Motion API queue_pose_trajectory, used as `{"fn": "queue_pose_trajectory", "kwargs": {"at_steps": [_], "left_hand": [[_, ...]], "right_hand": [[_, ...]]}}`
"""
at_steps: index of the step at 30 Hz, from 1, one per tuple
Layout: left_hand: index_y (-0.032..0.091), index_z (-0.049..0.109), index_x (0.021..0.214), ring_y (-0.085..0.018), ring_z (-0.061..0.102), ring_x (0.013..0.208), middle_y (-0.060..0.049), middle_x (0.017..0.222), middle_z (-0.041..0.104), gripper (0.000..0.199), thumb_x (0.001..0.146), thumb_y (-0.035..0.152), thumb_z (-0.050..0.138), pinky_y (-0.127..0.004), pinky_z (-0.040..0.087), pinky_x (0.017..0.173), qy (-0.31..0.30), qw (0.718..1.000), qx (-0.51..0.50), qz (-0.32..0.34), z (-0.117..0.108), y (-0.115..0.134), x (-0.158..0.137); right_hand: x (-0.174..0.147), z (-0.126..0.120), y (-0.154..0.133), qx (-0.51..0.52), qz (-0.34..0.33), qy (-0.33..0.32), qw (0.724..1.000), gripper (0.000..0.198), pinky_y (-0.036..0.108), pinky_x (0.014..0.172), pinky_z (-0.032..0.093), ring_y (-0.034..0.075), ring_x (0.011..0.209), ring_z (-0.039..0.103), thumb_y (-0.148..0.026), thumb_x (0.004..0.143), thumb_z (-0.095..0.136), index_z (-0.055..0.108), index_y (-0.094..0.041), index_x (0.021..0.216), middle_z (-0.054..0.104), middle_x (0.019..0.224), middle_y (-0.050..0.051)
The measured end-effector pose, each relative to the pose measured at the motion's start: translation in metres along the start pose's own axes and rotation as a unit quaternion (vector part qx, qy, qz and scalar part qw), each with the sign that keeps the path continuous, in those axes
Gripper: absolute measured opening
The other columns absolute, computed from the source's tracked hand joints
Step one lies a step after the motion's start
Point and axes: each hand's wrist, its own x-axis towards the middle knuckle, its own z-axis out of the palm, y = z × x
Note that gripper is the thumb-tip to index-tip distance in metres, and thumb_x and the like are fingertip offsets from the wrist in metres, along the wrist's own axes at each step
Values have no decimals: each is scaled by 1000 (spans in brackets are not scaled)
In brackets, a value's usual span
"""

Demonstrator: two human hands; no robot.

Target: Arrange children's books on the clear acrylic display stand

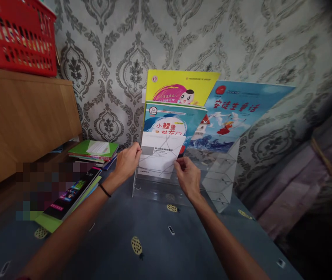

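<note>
A white booklet (161, 161) with a grey block on its cover stands at the front of a clear acrylic rack (180, 192). My left hand (128, 158), with a dark band at its wrist, pinches the booklet's left edge. At its right edge, the fingers of my right hand (188, 174) are closed on it. Directly behind rises a teal picture book (193, 118), partly covered by the booklet. Farther back in the rack are a yellow book (180, 77) and, to the right, a large blue storybook (250, 112).
On the left lie a dark-covered book (72, 192) and a stack topped by a green book (76, 147). A wooden cabinet (31, 116) bears a red basket (41, 58). Behind is a patterned wall (107, 77); a curtain (297, 182) hangs right. The table cover (101, 249) is dark blue-grey.
</note>
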Motion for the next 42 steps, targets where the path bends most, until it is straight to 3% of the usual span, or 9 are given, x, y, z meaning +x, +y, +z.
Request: {"fn": "queue_pose_trajectory", "kwargs": {"at_steps": [19,29,39,42], "left_hand": [[23,58,90,-20,64,76,-1,77,68,10,97,24,52,-29,32,63,36,999,-18,14,13,-10,4],[24,53,88,-18,59,68,2,71,61,6,93,24,54,-28,34,63,42,998,-49,26,12,-11,0],[23,51,94,-17,61,69,1,75,64,4,91,25,53,-29,40,67,34,997,-65,33,4,-6,-7],[22,50,103,-18,62,68,1,75,66,13,91,25,54,-29,39,65,19,997,-71,28,2,-4,-12]], "right_hand": [[-1,-3,-3,31,18,-2,999,30,35,63,43,24,63,64,-49,78,55,64,-21,79,72,71,8],[-3,-5,-5,24,25,8,999,33,35,63,43,23,60,60,-51,76,57,60,-20,89,66,65,4],[-9,-7,-6,74,9,12,997,31,37,68,46,22,63,59,-47,77,59,57,-22,95,65,66,1],[-13,-8,-6,81,0,11,997,29,37,73,48,22,68,62,-44,78,59,59,-21,96,66,69,1]]}}
